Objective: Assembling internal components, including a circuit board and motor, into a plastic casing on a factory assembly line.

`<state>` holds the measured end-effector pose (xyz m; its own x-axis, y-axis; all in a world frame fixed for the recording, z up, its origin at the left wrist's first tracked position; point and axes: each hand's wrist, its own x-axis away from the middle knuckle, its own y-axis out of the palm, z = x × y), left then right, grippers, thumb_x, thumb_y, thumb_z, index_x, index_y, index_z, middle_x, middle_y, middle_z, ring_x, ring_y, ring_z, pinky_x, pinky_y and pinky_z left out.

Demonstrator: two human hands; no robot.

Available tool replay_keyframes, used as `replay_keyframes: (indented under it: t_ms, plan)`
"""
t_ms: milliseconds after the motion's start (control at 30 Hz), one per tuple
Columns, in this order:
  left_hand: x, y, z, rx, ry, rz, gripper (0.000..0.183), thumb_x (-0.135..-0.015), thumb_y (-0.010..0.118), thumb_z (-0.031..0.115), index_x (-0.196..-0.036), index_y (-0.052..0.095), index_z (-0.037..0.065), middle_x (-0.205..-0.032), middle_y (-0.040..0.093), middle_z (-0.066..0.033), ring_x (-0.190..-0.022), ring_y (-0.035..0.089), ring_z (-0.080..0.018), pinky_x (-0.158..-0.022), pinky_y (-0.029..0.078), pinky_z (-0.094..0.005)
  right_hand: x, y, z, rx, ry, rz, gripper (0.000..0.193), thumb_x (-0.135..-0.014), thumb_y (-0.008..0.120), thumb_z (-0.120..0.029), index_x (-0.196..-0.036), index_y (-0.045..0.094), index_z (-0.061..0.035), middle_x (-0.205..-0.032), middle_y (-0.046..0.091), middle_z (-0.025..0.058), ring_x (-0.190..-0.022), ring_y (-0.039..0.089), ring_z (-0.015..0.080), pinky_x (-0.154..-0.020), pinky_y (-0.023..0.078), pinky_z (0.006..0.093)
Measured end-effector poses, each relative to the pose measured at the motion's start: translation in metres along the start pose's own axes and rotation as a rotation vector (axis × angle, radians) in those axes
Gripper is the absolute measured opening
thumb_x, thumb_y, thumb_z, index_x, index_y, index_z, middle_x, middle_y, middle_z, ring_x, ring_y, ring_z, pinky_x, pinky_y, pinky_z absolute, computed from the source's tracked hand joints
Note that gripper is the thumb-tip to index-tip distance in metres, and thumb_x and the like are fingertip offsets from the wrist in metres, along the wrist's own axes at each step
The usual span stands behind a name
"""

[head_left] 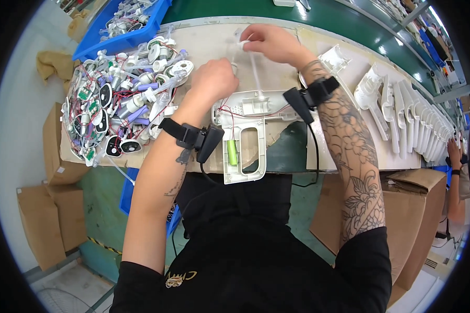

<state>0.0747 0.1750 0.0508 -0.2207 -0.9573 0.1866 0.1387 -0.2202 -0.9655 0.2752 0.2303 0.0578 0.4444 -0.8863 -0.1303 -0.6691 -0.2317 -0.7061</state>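
Observation:
An off-white plastic housing half (261, 156) with a looped handle lies at the front edge of the work surface before me. A green cylindrical battery (232, 152) sits in its handle, and thin red wires (266, 113) run through its upper part. From the housing a translucent tube (255, 73) rises toward my right hand (271, 44), whose fingers pinch its upper end by a small whitish fitting. My left hand (215, 79) is closed just above the housing; what its fingers hold is hidden. Both wrists wear black straps with small devices.
To the left lies a heap of wired pump parts (125, 99), with a blue bin (159, 13) of more behind. White housing shells (402, 112) stand in a row on the right. Cardboard boxes (365, 208) flank me, and another person's hand (454, 154) shows far right.

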Motion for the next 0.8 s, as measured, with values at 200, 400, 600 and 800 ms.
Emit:
replay_keyframes:
  t_ms: [200,400,600,800]
  plan:
    - [0.029,-0.008,0.010,0.399,0.291,0.265,0.043,-0.091,0.069,0.023,-0.128,0.064,0.001,-0.100,0.072,-0.0193,-0.093,0.069,-0.0403,-0.082,0.055,-0.0474,0.083,-0.046,-0.008,-0.304,0.112,0.072,0.026,-0.100,0.068,-0.018,-0.124,0.071,-0.0084,-0.107,0.073,-0.0012,-0.095,0.064,0.0084,-0.081,0.053,0.0267]
    - [0.076,-0.007,0.029,0.035,0.554,0.096,0.048,-0.093,0.070,0.016,-0.139,0.059,0.008,-0.110,0.063,-0.0131,-0.101,0.061,-0.0319,-0.087,0.046,-0.0439,0.159,-0.029,-0.027,-0.243,0.163,0.128,0.021,-0.094,0.074,-0.016,-0.112,0.075,-0.0054,-0.097,0.075,0.0062,-0.089,0.067,0.0180,-0.082,0.053,0.0335]
    - [0.088,0.008,0.037,-0.189,0.484,0.171,0.050,-0.094,0.066,0.012,-0.143,0.057,0.012,-0.112,0.062,-0.0113,-0.114,0.056,-0.0300,-0.095,0.039,-0.0479,0.189,-0.001,-0.025,0.092,-0.065,0.203,0.025,-0.086,0.078,-0.009,-0.111,0.077,-0.0087,-0.093,0.071,0.0098,-0.086,0.064,0.0279,-0.075,0.053,0.0370]
    - [0.095,0.013,0.031,-0.227,0.502,0.264,0.052,-0.095,0.065,0.012,-0.146,0.058,0.014,-0.114,0.059,-0.0121,-0.115,0.053,-0.0300,-0.098,0.037,-0.0512,0.197,0.011,-0.030,0.201,-0.147,0.263,0.025,-0.082,0.082,-0.010,-0.107,0.077,-0.0086,-0.088,0.068,0.0079,-0.090,0.062,0.0274,-0.079,0.052,0.0386]
